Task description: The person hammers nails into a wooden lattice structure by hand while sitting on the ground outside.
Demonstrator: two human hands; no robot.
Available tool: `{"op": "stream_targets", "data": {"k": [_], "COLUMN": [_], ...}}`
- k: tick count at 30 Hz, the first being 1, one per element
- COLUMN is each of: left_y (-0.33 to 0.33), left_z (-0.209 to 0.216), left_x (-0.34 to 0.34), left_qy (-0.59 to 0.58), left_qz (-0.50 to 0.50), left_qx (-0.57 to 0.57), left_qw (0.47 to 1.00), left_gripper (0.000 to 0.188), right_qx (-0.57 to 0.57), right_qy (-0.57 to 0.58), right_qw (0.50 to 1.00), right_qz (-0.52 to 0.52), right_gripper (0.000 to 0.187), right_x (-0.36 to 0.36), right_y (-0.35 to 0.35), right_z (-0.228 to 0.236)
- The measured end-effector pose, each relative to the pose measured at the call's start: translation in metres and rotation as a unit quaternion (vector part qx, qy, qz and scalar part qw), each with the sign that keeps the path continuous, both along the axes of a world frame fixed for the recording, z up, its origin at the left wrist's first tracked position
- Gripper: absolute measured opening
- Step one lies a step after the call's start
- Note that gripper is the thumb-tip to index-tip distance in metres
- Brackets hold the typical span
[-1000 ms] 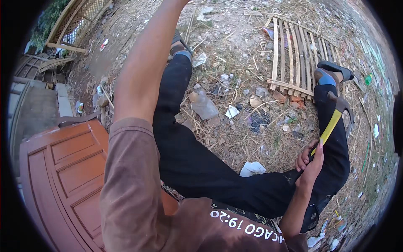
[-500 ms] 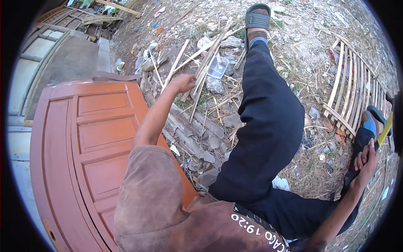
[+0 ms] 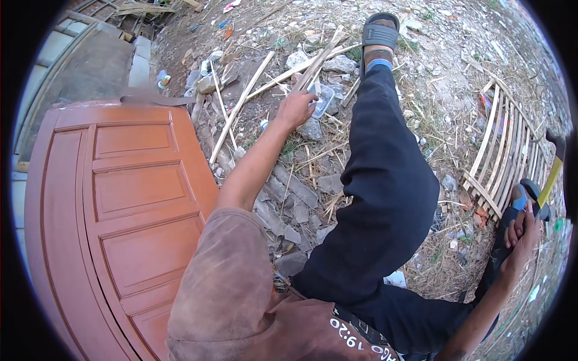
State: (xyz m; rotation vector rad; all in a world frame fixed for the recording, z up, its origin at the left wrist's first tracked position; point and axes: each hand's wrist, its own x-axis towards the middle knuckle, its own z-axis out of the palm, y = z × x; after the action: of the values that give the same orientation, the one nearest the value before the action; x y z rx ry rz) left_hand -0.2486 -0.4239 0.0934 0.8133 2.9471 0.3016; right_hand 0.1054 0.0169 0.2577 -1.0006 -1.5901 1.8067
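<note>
My left hand (image 3: 296, 109) reaches forward, closed around thin wooden slats (image 3: 325, 57) that stick out past its fingers. Right by its fingertips lies a clear plastic container (image 3: 323, 98). At the far right, my right hand (image 3: 521, 238) grips the handle of a hammer (image 3: 550, 180), yellow along the shaft with a dark head pointing up and away. That hand is close to my right foot. My left leg stretches forward in dark trousers and a grey sandal (image 3: 380, 37).
An orange-brown panelled door (image 3: 141, 189) lies at the left. A slatted wooden panel (image 3: 506, 150) rests on the ground at the right. Loose sticks (image 3: 244, 105), broken grey slabs (image 3: 289, 192), stones and litter cover the ground between.
My left hand has moved forward and to the right with the slats. The hammer's head has come more into view, and the whole view has shifted slightly.
</note>
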Motion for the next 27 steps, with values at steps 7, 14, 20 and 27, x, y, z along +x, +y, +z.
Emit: {"op": "stream_targets", "data": {"k": [7,14,20,27], "left_y": [0.035,0.028,0.014,0.006], "left_z": [-0.036,-0.055,-0.086,-0.092], "left_x": [-0.030,-0.019,-0.026,-0.029], "left_qy": [-0.065,-0.050,-0.052,-0.093], "left_qz": [0.023,0.058,0.060,0.060], "left_qx": [-0.178,-0.119,0.005,0.125], "left_qw": [0.982,0.990,0.997,0.986], "left_gripper": [0.027,0.019,0.023,0.027], "right_qx": [0.047,0.024,0.002,0.000], "right_qy": [-0.071,-0.088,-0.068,-0.069], "right_qw": [0.996,0.995,0.996,0.996], "right_qz": [0.026,0.029,0.051,0.059], "right_gripper": [0.025,0.024,0.025,0.025], "right_x": [0.010,-0.002,-0.002,0.006], "right_y": [0.006,0.005,0.003,0.000], "right_z": [-0.012,-0.020,-0.027,-0.029]}}
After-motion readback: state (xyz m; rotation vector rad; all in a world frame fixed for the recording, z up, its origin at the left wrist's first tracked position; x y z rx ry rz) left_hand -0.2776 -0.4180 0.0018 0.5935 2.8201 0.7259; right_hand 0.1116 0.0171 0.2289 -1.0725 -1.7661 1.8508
